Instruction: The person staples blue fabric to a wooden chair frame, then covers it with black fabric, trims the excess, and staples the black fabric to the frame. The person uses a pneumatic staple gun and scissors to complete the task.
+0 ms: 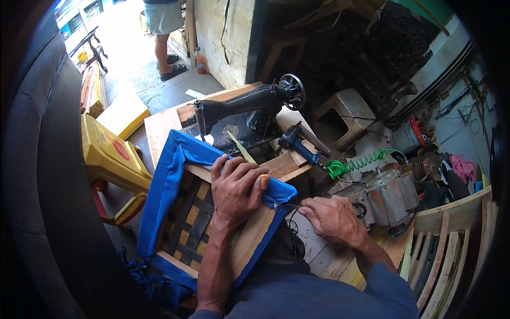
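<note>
Left hand [236, 186] gripping blue fabric [162, 196] over seat frame [260, 228], right hand [336, 220] clenching thin tool [294, 206] (blade?): seemingly corner trimming; next needs cloth taut.

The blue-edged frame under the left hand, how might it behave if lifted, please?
The blue-edged frame would probably stay stiff, given its wooden-looking rails. Its interlaced black strapping, being flat bands, might flex. Its creased blue cloth is likely floppy.
</note>
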`<state>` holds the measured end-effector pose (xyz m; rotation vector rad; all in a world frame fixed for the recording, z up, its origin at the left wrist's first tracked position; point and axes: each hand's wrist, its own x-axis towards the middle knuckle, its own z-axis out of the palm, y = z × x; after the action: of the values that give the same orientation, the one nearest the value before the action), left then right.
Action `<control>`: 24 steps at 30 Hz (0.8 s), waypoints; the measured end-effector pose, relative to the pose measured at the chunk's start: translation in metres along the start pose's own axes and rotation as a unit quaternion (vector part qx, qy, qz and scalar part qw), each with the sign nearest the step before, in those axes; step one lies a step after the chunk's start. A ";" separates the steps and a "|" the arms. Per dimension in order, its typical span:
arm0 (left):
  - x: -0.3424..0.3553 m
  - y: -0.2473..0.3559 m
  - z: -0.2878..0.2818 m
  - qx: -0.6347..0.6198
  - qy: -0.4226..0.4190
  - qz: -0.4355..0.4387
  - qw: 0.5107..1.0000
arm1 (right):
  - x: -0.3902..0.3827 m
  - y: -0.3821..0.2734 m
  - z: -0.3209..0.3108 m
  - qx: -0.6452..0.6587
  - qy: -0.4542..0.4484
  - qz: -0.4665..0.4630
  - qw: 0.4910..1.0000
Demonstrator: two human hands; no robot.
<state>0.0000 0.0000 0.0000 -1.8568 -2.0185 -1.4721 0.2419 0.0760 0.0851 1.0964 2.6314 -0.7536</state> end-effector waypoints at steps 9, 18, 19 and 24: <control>-0.004 0.005 0.007 0.005 0.016 0.010 1.000 | -0.002 -0.032 -0.011 -0.211 0.095 -0.036 0.972; -0.004 0.012 0.015 0.010 0.024 0.013 1.000 | 0.006 -0.060 -0.013 -0.293 0.040 0.024 0.955; -0.004 0.015 0.016 0.016 0.021 0.012 1.000 | 0.008 -0.061 -0.008 -0.311 0.048 0.021 0.949; -0.004 0.028 0.024 0.031 0.011 -0.003 0.999 | 0.023 -0.053 0.005 -0.342 0.051 0.018 0.938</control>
<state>0.0357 0.0071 0.0009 -1.8053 -2.0369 -1.4069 0.1878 0.0559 0.0927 0.9714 2.6001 0.2427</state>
